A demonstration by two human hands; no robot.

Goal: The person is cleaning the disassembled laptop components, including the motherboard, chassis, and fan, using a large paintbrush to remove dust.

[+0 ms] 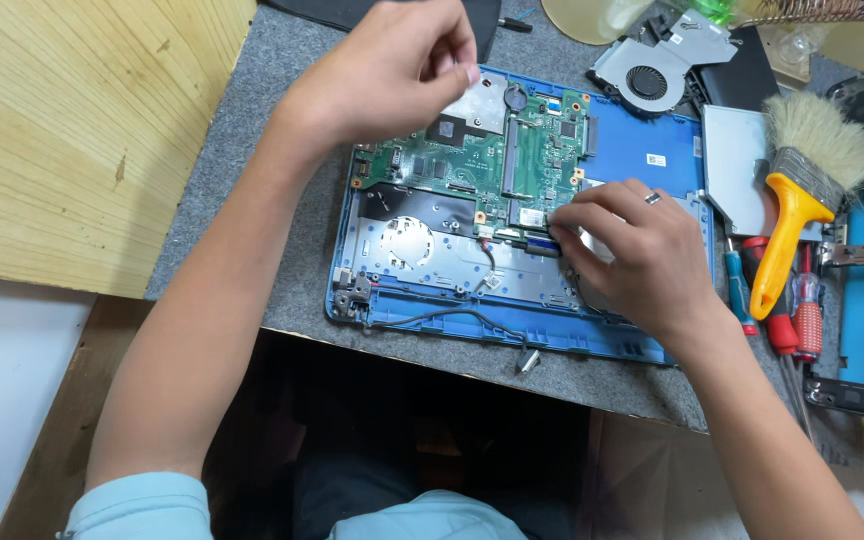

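Observation:
An opened blue laptop base lies on a grey mat, its green motherboard exposed. My right hand rests on the lower right of the board, fingertips pinched at a small blue ribbon connector; a ring sits on one finger. My left hand hovers above the board's upper left corner, its fingertips pinched together; whether something tiny is held there is too small to tell. A loose black cable runs along the near edge of the base.
A paintbrush with a yellow handle and red and blue screwdrivers lie right of the laptop. A cooling fan and a silver drive sit at the back right. A wooden board borders the mat on the left.

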